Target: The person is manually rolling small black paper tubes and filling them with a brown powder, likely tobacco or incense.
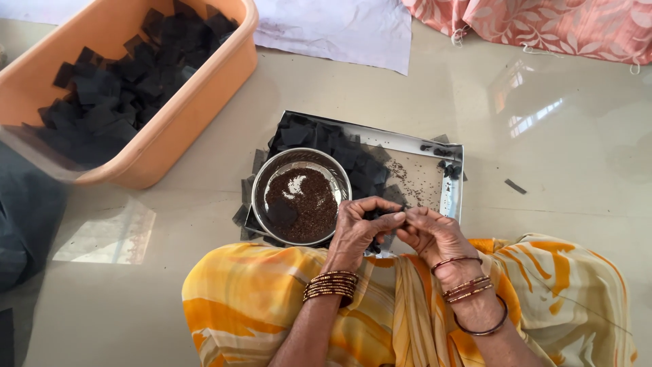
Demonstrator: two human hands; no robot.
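Both forearms reach forward, wrists near each other, bangles on each. Left hand (354, 230) curled, knuckles up, fingers (387, 217) bent toward right. Right hand (435, 234) curled, its fingers meeting left fingertips in pinch. Pinched item tiny, dark, unclear.

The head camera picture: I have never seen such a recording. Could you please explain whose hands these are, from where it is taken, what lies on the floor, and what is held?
There is one picture, from a camera worn on a person's head, looking down at their own lap and hands. The left hand and right hand meet and pinch a small black piece between the fingertips. Before them on the pale floor is a steel tray carrying many black squares and a round steel bowl of small dark seeds. At upper left stands an orange tub full of similar black squares.
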